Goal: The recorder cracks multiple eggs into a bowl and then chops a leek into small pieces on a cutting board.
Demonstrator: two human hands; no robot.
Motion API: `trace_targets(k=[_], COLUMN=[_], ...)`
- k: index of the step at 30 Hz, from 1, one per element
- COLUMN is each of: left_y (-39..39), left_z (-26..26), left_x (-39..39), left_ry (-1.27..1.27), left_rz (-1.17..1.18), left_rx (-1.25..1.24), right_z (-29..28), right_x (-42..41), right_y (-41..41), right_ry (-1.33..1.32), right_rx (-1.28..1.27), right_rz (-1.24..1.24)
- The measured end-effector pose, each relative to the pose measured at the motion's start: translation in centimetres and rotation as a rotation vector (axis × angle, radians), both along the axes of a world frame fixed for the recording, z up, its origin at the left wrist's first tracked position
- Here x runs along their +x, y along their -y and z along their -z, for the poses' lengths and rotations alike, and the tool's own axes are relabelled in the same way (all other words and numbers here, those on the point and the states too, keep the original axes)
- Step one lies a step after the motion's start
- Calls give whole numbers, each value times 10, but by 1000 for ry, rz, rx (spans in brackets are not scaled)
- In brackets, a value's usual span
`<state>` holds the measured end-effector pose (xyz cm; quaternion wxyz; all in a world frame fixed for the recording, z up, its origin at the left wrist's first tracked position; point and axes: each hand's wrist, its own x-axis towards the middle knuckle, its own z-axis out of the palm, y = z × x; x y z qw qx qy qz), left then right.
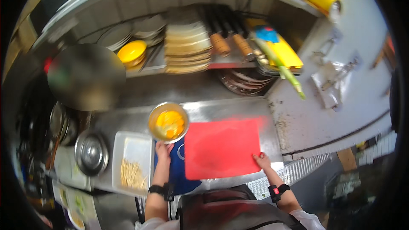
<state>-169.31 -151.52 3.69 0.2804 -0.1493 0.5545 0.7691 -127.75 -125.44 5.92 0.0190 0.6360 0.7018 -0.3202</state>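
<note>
My left hand (164,150) grips the near rim of a round metal bowl (184,110) that holds several raw egg yolks (170,123) with egg white. With my right hand (262,161) I pinch the right edge of a red cutting board (222,150). The board lies over part of a blue mat or board (177,172) on the steel counter. Left of my left forearm stands a white plastic tub (117,163) with pale, thin sticks or strips (131,174) of food in its near half. Each of my wrists has a black band.
A round metal bowl or lid (92,153) stands at the left. The shelf ahead holds stacked rectangular plates (187,48), yellow bowls (131,52), wooden-handled tools (219,44) and a green stalk (284,70) over its edge. Dark plates (244,83) sit below. A blurred patch covers the upper left.
</note>
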Motion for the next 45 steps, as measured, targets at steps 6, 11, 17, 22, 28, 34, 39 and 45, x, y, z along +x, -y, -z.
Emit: trace_targets(k=[6,11,17,22,28,34,39,45], left_y=[-4,-3,-26,-42,-75,-121,-99,-44], left_z=[2,-26,-86,-135,-186,-207,-226,-255], left_x=[-14,11,58,84,121,193,187,157], left_ry=[24,33,-222,-405,-599,-546,-717,-1009], left_rz=[15,116,203,464,865,1009,939,1068], left_rx=[-75,-262,-119,29,195,395,269,-87], right_z=[-103,-328,-377,-378,-248,-155,-193,-243], right_x=[-37,-94,-137,-120,-39,-22,-42,-95], right_y=[-5,-6,-96,-84,27,122,114,99], right_ry=[214,-328,99,-263,-775,-739,-862,-591], right_rx=[103,1212,868,754,696,141,-26,97], right_rz=[-521,-632,-546,-463,-329,-598,-768,-1315])
